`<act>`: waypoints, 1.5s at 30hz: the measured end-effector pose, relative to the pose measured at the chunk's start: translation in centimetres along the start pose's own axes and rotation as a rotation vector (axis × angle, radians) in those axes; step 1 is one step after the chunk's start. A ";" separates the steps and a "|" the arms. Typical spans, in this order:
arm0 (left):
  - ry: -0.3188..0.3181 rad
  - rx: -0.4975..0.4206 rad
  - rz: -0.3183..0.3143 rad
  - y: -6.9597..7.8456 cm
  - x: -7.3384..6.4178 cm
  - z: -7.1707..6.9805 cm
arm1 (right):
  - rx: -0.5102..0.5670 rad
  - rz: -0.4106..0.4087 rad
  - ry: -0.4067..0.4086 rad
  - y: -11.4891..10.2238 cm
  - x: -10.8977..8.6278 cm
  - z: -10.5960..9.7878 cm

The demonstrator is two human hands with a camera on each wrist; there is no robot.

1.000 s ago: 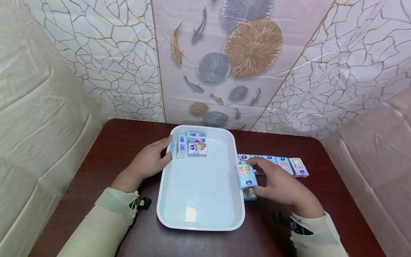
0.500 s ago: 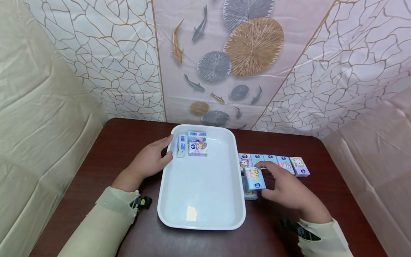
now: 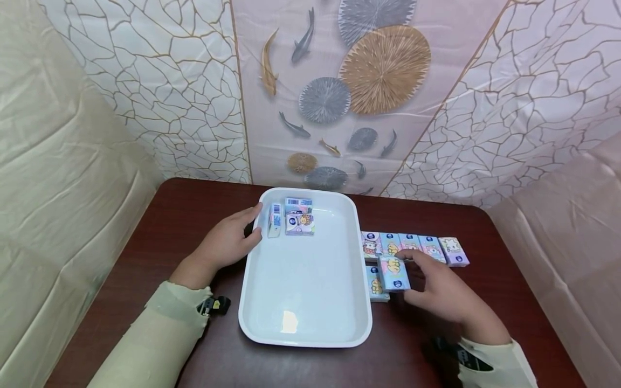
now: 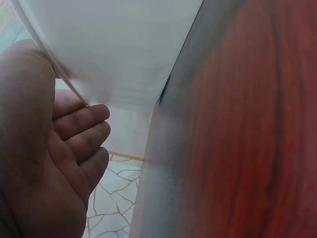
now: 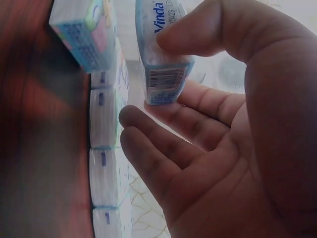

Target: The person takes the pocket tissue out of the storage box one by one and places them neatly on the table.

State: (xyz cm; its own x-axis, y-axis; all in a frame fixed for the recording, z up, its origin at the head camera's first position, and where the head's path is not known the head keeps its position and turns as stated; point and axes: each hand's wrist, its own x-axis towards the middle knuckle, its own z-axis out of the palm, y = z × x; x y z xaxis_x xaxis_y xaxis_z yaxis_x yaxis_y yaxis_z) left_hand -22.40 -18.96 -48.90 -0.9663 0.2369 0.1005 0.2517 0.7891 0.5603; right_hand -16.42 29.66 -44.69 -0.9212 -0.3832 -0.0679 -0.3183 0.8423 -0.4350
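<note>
My right hand point(image 3: 443, 293) pinches a light blue tissue pack point(image 3: 394, 274) between thumb and fingers, just right of the white tray point(image 3: 305, 285). In the right wrist view, the thumb point(image 5: 193, 37) presses the held pack point(image 5: 166, 82), which bears the word Vinda and a barcode. Another blue pack point(image 3: 375, 284) lies against the tray's right side, partly overlapped by the held one. My left hand point(image 3: 223, 242) holds the tray's left rim. From the left wrist, its fingers point(image 4: 86, 139) show under the rim, and the thumb tip is hidden behind it.
Three tissue packs are in the tray's far left corner, one on its edge point(image 3: 274, 221) and a purple one point(image 3: 299, 224) in front of another. Several packs point(image 3: 409, 243) form a row right of the tray, ending in a purple pack point(image 3: 453, 252). Patterned cloth point(image 3: 194, 97) hangs behind the brown table point(image 3: 204, 205).
My right hand has moved right with the tissue pack, from over the tray's right rim to beside it. More of the pack lying there shows. The left hand stays on the rim.
</note>
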 end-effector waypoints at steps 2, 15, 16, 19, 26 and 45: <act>0.002 0.001 0.002 0.0 0.0 0.0 | 0.000 0.009 -0.001 0.3 -0.2 0.0; 0.021 -0.010 -0.013 0.1 -0.1 0.1 | -0.027 0.049 -0.013 1.9 -1.1 0.3; 0.021 -0.009 -0.014 0.0 -0.1 0.1 | -0.030 0.054 -0.015 2.0 -1.2 0.3; 0.017 -0.004 -0.017 0.0 0.0 0.1 | -0.032 0.057 -0.026 2.1 -1.3 0.3; 0.015 -0.003 -0.020 0.0 0.0 0.1 | -0.027 0.059 -0.035 2.6 -1.2 0.7; 0.003 -0.006 -0.024 0.1 0.0 0.0 | -0.010 0.075 -0.065 3.4 -1.0 1.6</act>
State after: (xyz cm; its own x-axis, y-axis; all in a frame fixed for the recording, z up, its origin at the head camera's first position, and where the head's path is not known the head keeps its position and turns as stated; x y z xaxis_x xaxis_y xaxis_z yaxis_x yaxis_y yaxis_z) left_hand -22.34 -18.86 -48.89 -0.9723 0.2162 0.0892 0.2280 0.7912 0.5675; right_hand -16.21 32.31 -47.50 -0.9261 -0.3422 -0.1586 -0.2513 0.8734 -0.4170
